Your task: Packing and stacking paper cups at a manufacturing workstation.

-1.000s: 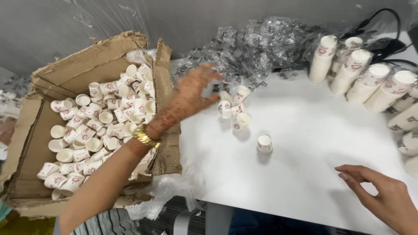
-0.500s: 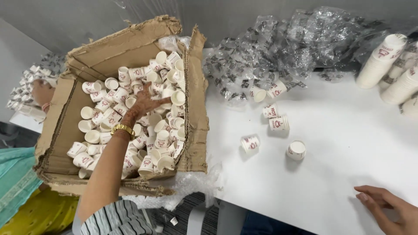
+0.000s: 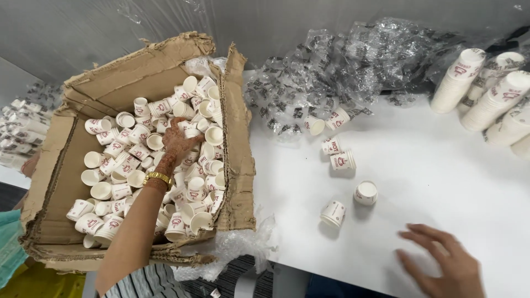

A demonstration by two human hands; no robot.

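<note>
Down among the paper cups (image 3: 138, 152) (boxed) rests the left hand (image 3: 178, 139).

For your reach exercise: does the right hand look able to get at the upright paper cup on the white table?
Probably yes. The right hand lies flat on the table, and the upright cup stands close by with only bare tabletop between them.

A big heap of crumpled clear plastic wrap (image 3: 359, 66) is piled along the white table's (image 3: 441, 165) back edge. Tall stacks of white paper cups (image 3: 486, 94) lie at the far right corner.
</note>
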